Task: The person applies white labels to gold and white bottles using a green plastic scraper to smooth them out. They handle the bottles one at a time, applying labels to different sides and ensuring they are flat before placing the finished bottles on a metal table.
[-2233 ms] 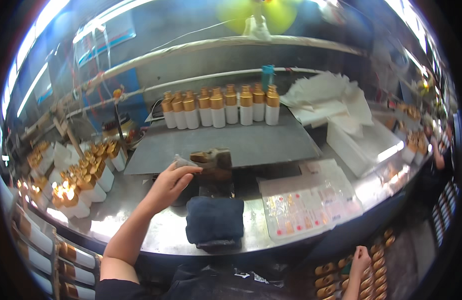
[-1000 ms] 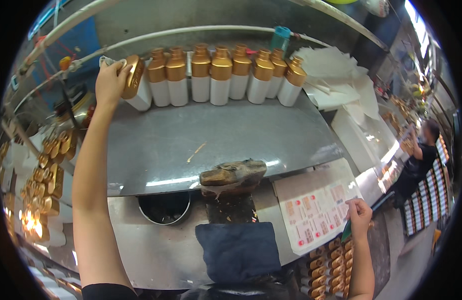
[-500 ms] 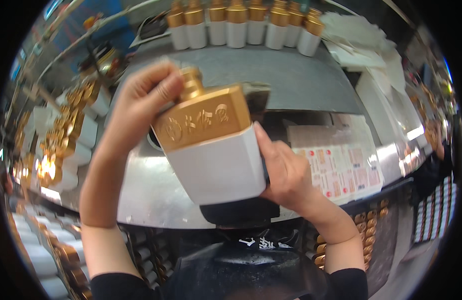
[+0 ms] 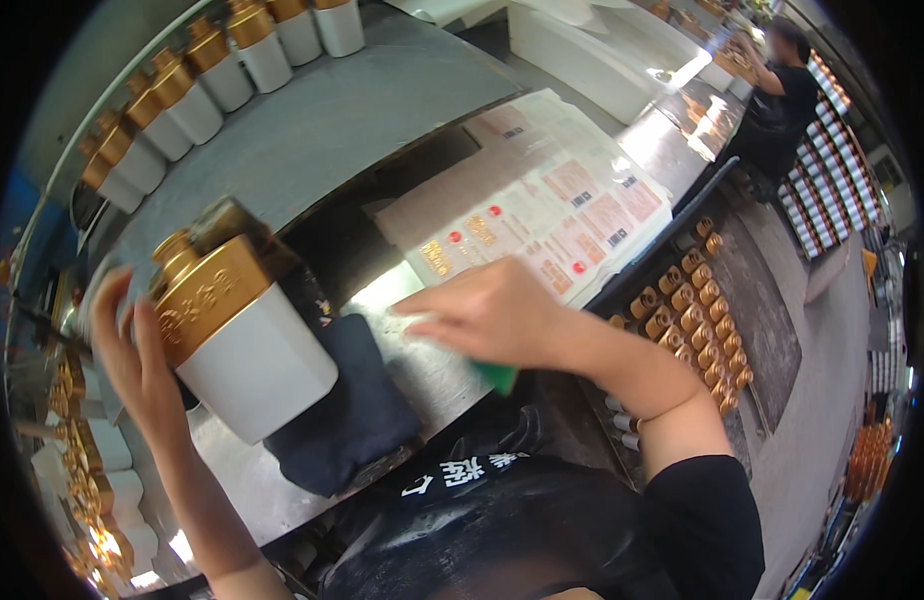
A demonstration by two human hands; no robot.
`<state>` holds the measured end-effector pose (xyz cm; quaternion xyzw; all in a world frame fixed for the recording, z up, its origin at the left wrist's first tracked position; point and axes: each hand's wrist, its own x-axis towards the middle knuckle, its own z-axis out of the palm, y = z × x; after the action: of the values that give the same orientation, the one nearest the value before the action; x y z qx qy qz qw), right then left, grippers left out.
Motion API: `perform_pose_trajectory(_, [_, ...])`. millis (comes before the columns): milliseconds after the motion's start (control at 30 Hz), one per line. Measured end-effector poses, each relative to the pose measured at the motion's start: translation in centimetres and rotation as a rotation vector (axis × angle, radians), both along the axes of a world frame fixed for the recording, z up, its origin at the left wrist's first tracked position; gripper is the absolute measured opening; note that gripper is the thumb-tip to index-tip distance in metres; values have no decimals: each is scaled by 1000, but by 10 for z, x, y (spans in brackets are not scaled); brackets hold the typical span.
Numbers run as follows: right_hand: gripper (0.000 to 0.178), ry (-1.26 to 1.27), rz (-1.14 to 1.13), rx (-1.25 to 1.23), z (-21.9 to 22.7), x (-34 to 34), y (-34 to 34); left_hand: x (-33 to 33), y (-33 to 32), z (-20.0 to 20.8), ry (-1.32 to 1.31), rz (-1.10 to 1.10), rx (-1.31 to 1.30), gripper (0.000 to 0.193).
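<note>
A white bottle with a gold shoulder and neck (image 4: 257, 365) tilts against a dark folded cloth (image 4: 357, 420) on the metal worktable. Beside its gold shoulder is my left hand (image 4: 147, 375), fingers spread and apart, the thumb close to the gold part. Away to the right, over the table, my right hand (image 4: 497, 310) is curled with thumb and forefinger pointing left. Its fingertips are blurred, so anything small between them is unclear. A green piece (image 4: 495, 376) shows just under that hand; whether it is held, I cannot tell.
Printed sheets (image 4: 582, 205) with red and gold marks lie right of centre. Several similar bottles (image 4: 222, 75) line the table's far edge; more (image 4: 107, 475) crowd the left. Gold-topped bottles (image 4: 697, 320) stand low on the right. Another person (image 4: 782, 105) works far right.
My view has turned right. The bottle has come down from both hands onto the dark cloth. My right hand has left it and moved toward the sheets; my left fingers have spread from its neck.
</note>
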<state>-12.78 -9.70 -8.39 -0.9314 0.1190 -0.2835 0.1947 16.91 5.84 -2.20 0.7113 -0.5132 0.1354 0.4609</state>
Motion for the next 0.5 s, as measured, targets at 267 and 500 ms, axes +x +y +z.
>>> perform_pose_trajectory(267, [36, 448, -677, 186, -5, -137, -140, -46, 37, -51, 810, 24, -18, 68])
perform_pose_trajectory(500, [52, 873, -687, -195, -34, -148, -196, -60, 47, -46, 1008, 80, -25, 63])
